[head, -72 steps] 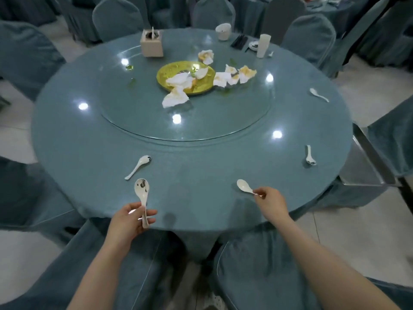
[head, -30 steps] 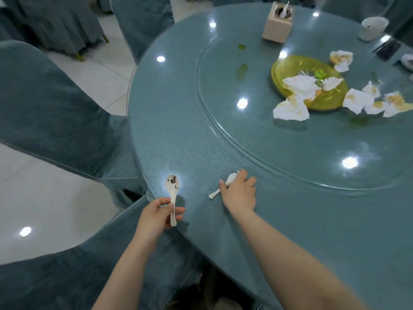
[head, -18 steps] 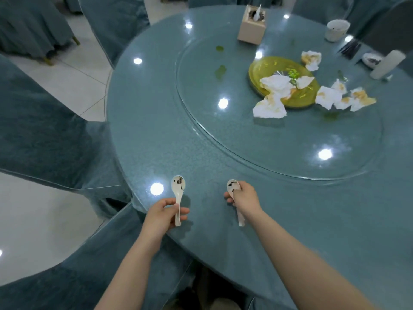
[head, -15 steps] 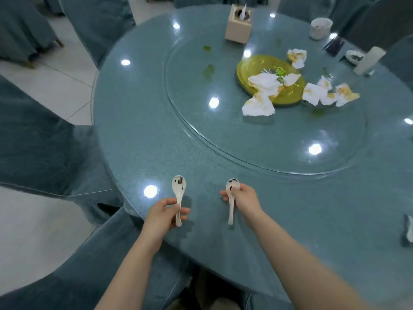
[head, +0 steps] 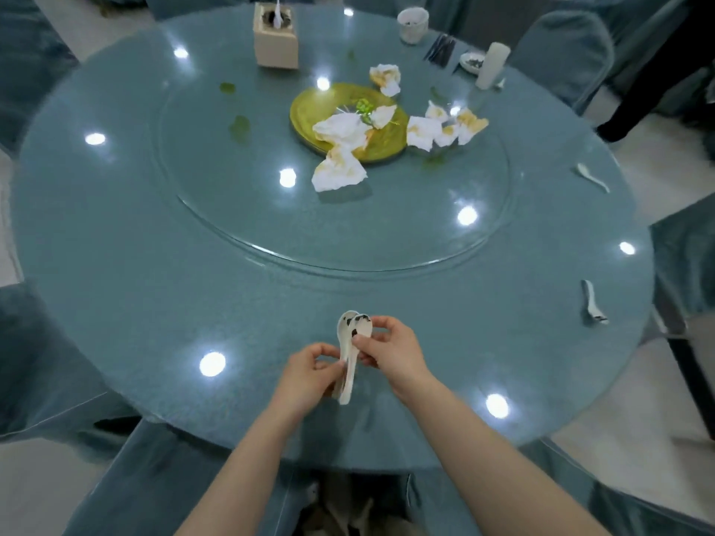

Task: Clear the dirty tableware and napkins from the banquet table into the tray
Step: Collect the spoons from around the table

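Note:
Two dirty white ceramic spoons (head: 350, 342) are stacked together above the near edge of the round teal table (head: 135, 284). My left hand (head: 307, 375) grips their handles from the left, and my right hand (head: 390, 352) pinches the upper spoon near its bowl. On the glass turntable (head: 240, 210) sits a yellow plate (head: 379, 147) with crumpled stained napkins (head: 338, 170) on and around it. Two more white spoons lie on the table's right side, one (head: 591, 299) nearer and one (head: 592, 177) farther back. No tray is in view.
At the far edge stand a beige toothpick box (head: 275, 38), a white cup (head: 413, 24), a white cylinder (head: 492, 69), dark chopsticks (head: 441, 54) and a small dish (head: 472, 63). Teal-covered chairs (head: 568, 52) ring the table. A person's dark leg (head: 650, 94) is at the right.
My hands came together, and the two spoons held apart half a second ago are now stacked. The view swung right, and the table's right side with two more spoons shows.

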A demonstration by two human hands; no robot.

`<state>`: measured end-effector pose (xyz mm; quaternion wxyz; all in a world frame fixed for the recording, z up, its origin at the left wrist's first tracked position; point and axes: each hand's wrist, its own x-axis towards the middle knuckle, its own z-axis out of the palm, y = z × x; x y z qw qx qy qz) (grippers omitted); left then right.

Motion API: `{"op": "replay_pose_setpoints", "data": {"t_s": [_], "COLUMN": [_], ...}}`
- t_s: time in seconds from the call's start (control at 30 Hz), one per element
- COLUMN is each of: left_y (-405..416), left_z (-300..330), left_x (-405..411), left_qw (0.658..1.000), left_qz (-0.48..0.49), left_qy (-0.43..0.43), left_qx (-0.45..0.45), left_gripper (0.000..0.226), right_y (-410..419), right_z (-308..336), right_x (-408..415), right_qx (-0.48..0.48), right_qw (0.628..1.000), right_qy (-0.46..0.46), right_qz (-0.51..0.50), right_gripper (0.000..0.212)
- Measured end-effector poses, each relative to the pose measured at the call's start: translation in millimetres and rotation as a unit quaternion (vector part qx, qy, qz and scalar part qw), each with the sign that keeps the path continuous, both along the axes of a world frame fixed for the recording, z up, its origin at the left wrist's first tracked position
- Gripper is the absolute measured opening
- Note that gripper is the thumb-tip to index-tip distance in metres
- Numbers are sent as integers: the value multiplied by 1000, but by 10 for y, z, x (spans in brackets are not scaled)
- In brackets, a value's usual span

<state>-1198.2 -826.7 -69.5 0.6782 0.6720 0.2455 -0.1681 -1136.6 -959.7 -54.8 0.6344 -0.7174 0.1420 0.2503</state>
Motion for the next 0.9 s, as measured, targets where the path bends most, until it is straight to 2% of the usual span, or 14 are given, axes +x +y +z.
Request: {"op": "replay_pose_setpoints", "data": {"t_s": [0.17, 0.23, 0.3, 0.33, 0.5, 0.67, 0.9], "left_y": [-361, -493, -621, -683, -1018, -1448, -2002], "left_z": [48, 91, 146, 176, 269, 295, 325], "left_x": [162, 211, 266, 293, 460, 556, 729], "left_qw": [998, 997, 995, 994, 985, 984, 972], "left_qz": [-64, -77, -96, -109, -154, -161, -188], "left_qy": [-6, -6, -3, -3, -8, 2, 16], "left_qx": [-7, -10, -6, 2, 72, 77, 138], "left_gripper": [5, 10, 5, 2, 14, 3, 6], "right_y": [-417, -570, -707, -771, -1131, -1571, -2168], "right_z": [-35, -40, -51, -58, -66, -58, -84], "right_x": [52, 76, 105, 119, 190, 276, 449], "right_qx": [-8, -11, -14, -13, 17, 39, 68], "right_qw": [997, 996, 994, 994, 990, 990, 991], "right_qy": [-9, -6, -2, -2, -1, 16, 41], "right_qz": [-76, -94, -105, -111, -139, -137, -109], "right_gripper": [16, 16, 16, 15, 15, 12, 14]}}
